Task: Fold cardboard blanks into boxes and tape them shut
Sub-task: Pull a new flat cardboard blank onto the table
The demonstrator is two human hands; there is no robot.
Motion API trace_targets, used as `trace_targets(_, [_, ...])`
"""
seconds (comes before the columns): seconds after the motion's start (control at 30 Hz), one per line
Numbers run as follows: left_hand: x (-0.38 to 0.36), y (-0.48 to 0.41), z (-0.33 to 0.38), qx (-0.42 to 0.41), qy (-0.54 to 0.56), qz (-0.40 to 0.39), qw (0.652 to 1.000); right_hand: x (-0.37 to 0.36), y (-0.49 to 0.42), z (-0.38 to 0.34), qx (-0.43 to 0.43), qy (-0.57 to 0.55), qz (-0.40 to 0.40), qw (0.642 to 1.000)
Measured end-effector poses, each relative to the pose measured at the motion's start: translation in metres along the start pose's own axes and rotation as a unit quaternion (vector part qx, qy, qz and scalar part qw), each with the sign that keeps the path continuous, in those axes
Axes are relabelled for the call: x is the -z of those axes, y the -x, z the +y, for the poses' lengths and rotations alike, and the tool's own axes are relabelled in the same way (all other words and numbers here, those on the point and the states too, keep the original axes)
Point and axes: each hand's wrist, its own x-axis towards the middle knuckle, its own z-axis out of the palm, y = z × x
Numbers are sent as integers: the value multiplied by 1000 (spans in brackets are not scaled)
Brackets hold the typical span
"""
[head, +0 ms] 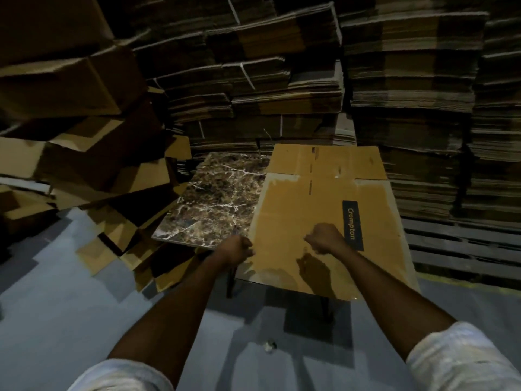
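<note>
A person's 2 bare arms, white sleeves [465, 359] pushed up, reach over a flat cardboard blank [310, 198] lying on the right half of a marble-patterned table [214, 198] in a dim storeroom. The blank runs from the table's far edge to beyond its near edge, with its end flaps spread flat at the far side. A dark label [352, 225] reading "Crompton" sits toward the blank's right side.

The left hand [235, 249] is at the table's near edge, its fingers curled round the blank's left edge. The right hand [327, 238] is balled into a fist over the middle of the blank, just left of the label, with nothing visible in it; its shadow falls on the cardboard below.

Tall stacks of flat cardboard [282, 80] rise behind the table's far edge and along the right. A loose heap of folded boxes [70, 108] crowds the left side, spilling onto the grey floor [56, 277]. 1 dark table leg [229, 280] shows under the near edge.
</note>
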Motion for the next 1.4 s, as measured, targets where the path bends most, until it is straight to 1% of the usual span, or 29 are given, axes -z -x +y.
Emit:
trace_targets(0.1, [43,8,-7,7,14,61,998,8,-17,-60,68,5,8,998])
trace_targets(0.23, [106,10,-13,24,7,153,988,19,-34,-145,147,-4,59,987])
trace_targets(0.37, [182,-3,-36,6,-9,225,974,40,-41,-242,239,-30,129,962])
trace_targets(0.47, [252,-19,-63,-26,-18,294,955,56,-54,-318,286,-46,189,938])
trace_targets(0.6, [350,-39,-104,-95,-57,397,911,74,-76,-424,330,-60,302,892])
trace_targets(0.7, [422,-45,-141,-128,-98,456,875,86,-90,-505,336,-53,354,871])
trace_targets(0.83, [516,-43,-189,-161,-154,493,841,102,-103,-604,381,-45,377,843])
trace_targets(0.93, [579,-39,-224,-195,-200,541,793,107,-109,-666,408,-41,398,821])
trace_targets(1.03, [639,-38,-258,-210,-245,587,742,107,-117,-717,429,-13,398,811])
trace_targets(1.1, [679,-36,-278,-190,-280,606,720,107,-123,-746,442,0,388,809])
trace_targets(1.2, [743,-39,-310,-128,-332,622,698,107,-133,-782,451,21,367,813])
trace_targets(1.27, [784,-43,-327,-70,-355,622,694,105,-140,-803,457,42,367,809])
trace_targets(1.3, [804,-46,-334,-42,-352,616,703,104,-142,-812,458,51,369,807])
trace_targets(1.4, [856,-54,-353,43,-328,567,754,99,-148,-836,447,74,365,813])
